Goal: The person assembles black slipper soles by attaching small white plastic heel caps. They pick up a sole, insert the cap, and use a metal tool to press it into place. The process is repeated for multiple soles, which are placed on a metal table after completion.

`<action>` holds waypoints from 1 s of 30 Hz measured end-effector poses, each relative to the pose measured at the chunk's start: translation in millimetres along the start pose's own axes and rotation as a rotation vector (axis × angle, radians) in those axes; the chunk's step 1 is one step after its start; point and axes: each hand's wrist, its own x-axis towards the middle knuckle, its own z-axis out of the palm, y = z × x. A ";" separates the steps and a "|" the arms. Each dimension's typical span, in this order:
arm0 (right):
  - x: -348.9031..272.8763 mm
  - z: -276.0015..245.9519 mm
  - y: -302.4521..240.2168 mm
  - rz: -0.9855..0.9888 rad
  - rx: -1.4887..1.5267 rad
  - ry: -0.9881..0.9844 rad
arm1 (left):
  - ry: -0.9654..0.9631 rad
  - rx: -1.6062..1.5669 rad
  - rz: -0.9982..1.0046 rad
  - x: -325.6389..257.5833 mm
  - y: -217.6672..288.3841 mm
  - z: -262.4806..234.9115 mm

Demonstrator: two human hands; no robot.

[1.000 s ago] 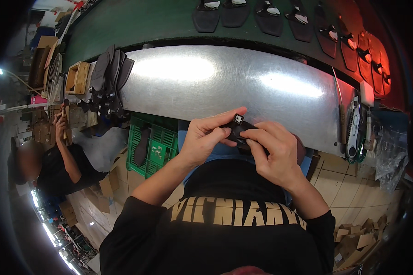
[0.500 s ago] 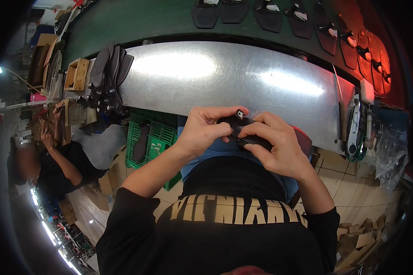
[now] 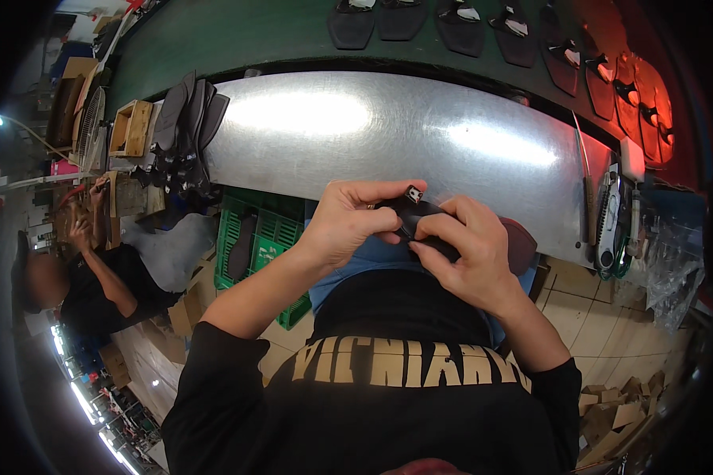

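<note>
Over my lap, just off the near edge of the metal worktable (image 3: 293, 146), both hands hold a dark shoe sole with a small heel. My left hand (image 3: 342, 223) pinches the heel end, its index finger reaching to the pale-centred heel tip (image 3: 413, 194). My right hand (image 3: 475, 245) has its thumb and fingers closed on the black middle part of the shoe sole (image 3: 421, 218). A rounded brownish-dark end (image 3: 521, 247) shows beyond the right hand, and seems to belong to the same piece. The fingers hide much of it.
More heeled soles (image 3: 461, 32) lie in a row on the green belt (image 3: 253, 36). A stack of dark soles (image 3: 186, 119) sits at the left beside a wooden box (image 3: 131, 127). A green crate (image 3: 265, 253) stands below. A utility knife (image 3: 610, 226) lies right. A co-worker (image 3: 103, 277) is at left.
My right thumb and fingers have shifted slightly on the sole, and its brownish end has turned a little. The left hand keeps its pinch near the heel.
</note>
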 end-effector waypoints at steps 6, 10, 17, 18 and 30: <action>-4.0 -0.9 1.9 -0.181 -0.062 0.067 | -0.120 -0.233 -0.039 0.1 2.4 -7.9; -0.4 -3.3 -7.1 -0.128 -0.013 0.109 | -0.014 -0.132 -0.032 -2.8 -6.1 -1.3; -4.6 4.6 -4.6 -0.003 0.020 0.148 | -0.014 0.022 -0.007 -0.8 -24.9 0.6; -5.0 4.7 -4.1 0.009 0.022 0.132 | -0.021 0.043 0.001 -0.4 -26.4 1.4; -8.9 8.2 -2.1 0.077 0.018 0.135 | -0.067 0.182 0.029 -6.1 -22.4 7.3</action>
